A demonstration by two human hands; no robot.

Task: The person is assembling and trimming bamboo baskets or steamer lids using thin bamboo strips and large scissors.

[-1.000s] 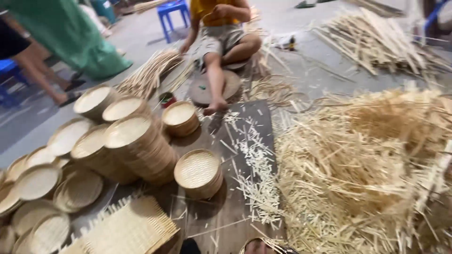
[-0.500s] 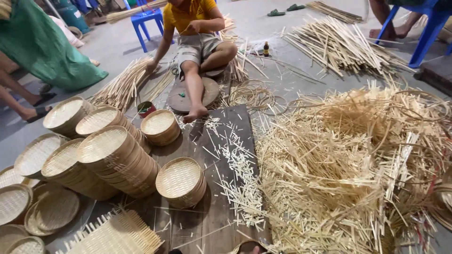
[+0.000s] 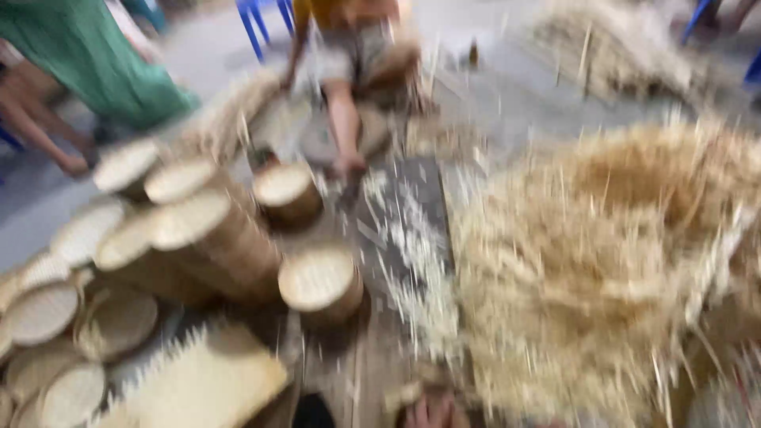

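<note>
While the whole view is smearing with head motion, only a sliver of your hand is showing at the bottom edge, and you cannot tell which hand it is, or whether its grip is clenched or released; the other hand is out of view. Nearest to it, a short stack of round woven baskets is standing upright on the dark board, probably kept close for easy reach. Just left of it, a flat woven mat with loose strip ends is lying beside the low trays spreading along the left edge. Pale offcuts are littering the board, leaving little bare room there. On your right, a big heap of bamboo strips is crowding the board's edge. Taller basket stacks are leaning behind. Farther off, a seated person's foot is resting at the board's far end, with open floor beyond.
</note>
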